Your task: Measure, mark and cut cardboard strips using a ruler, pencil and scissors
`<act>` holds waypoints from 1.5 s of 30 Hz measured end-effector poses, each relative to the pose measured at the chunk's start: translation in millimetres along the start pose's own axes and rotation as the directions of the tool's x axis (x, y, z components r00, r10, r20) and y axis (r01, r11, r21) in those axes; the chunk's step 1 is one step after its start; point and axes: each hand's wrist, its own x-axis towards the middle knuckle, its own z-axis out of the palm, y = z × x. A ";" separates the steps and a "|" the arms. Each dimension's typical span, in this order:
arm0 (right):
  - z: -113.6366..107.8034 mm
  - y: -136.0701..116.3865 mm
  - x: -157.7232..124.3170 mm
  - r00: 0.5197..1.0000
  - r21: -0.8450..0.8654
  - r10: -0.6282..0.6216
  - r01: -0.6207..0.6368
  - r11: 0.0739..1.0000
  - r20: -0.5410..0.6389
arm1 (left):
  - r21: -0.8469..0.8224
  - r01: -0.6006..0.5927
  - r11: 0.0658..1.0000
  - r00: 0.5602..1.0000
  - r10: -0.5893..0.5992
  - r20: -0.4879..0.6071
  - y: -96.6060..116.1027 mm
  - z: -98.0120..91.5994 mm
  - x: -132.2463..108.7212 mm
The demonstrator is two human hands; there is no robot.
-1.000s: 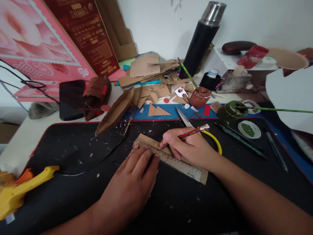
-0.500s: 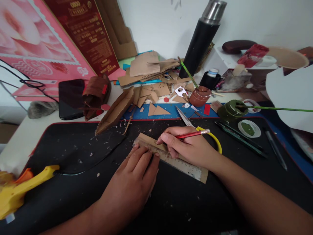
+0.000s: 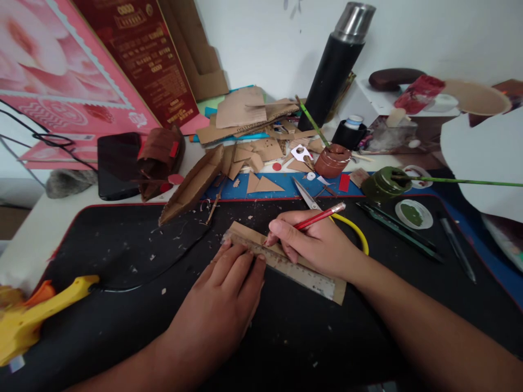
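A clear ruler [image 3: 302, 274] lies slantwise along a narrow strip of brown cardboard [image 3: 241, 228] on the black mat. Its upper left part is under the fingertips of my left hand [image 3: 226, 296], which are close together and press it down. My right hand [image 3: 312, 237] pinches a red pencil [image 3: 318, 216], its eraser end up to the right and its point down at the ruler's upper edge. My right fingers rest over the cardboard and hide part of it. Just behind that hand lie scissors [image 3: 354, 224] with yellow handles, partly covered by the hand.
A yellow glue gun [image 3: 44, 316] lies at left, its cord crossing the mat [image 3: 134, 348]. Behind are a cardboard boat shape [image 3: 194, 185], cardboard scraps [image 3: 241, 111], a brown paint jar [image 3: 333, 160], a green paint jar [image 3: 386, 183] and a tall black flask [image 3: 335, 71]. Pens [image 3: 457, 247] lie at right.
The pencil has tilted more upright and its point has come down to the ruler's edge. My left hand and the ruler have stayed in place.
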 end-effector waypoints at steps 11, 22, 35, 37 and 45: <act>-0.8 0.5 -0.2 1.000 0.002 -0.017 0.017 1.000 0.010 | -0.004 0.002 1.000 1.000 -0.002 -0.020 0.3 0.8 0.7; 0.2 0.5 0.4 0.999 -0.043 -0.029 0.030 0.999 0.030 | 0.003 0.001 1.000 1.000 -0.001 -0.002 0.3 -0.6 1.1; 1.3 -2.0 1.2 0.998 -0.083 -0.050 0.052 0.995 0.025 | -0.002 0.004 1.000 1.000 -0.004 0.008 0.5 -1.1 0.5; 1.5 -2.6 1.1 0.998 -0.092 -0.050 0.052 0.994 0.025 | -0.001 0.004 1.000 1.000 -0.004 0.010 0.7 -1.7 1.2; 1.5 -2.9 0.9 0.999 -0.116 -0.035 0.037 0.993 0.022 | 0.004 0.001 1.000 1.000 -0.001 -0.008 0.5 -0.5 1.7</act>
